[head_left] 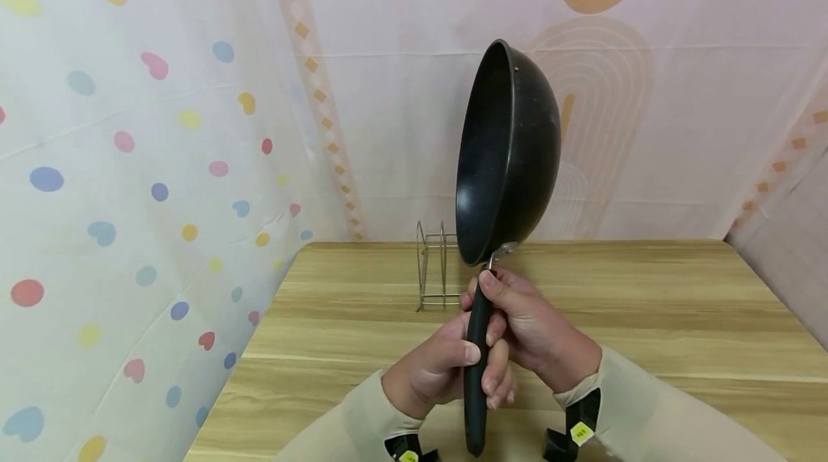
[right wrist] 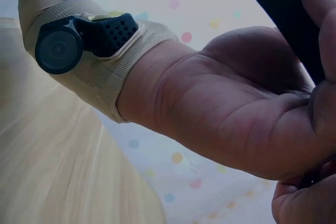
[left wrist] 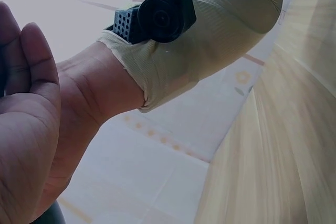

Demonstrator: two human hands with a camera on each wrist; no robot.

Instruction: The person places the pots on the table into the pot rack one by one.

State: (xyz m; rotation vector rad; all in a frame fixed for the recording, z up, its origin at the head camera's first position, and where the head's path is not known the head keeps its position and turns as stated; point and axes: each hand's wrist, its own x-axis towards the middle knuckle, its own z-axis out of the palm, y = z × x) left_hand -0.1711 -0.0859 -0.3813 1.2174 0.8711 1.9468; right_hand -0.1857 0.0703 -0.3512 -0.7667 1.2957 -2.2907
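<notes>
A black wok (head_left: pixel 533 146) stands upright in the head view, its dark inside facing left and its rounded outside facing right. Below it runs a long black handle (head_left: pixel 475 383), joined to the bowl by a metal bracket (head_left: pixel 504 249). My right hand (head_left: pixel 533 322) grips the upper handle, thumb laid along it near the bracket. Just lower, my left hand (head_left: pixel 440 365) holds the handle's middle with its thumb across the front and fingers curled round. The handle's end sticks out beneath. Part of the handle (right wrist: pixel 281 17) also shows in the right wrist view.
A thin wire rack (head_left: pixel 422 271) stands on the wooden table (head_left: pixel 336 282), partly hidden behind the wok and hands. A patterned curtain (head_left: pixel 388 88) hangs behind the table, with a dotted one (head_left: pixel 129 232) on the left. Both wrists carry black cameras (head_left: pixel 582 415) over beige sleeves.
</notes>
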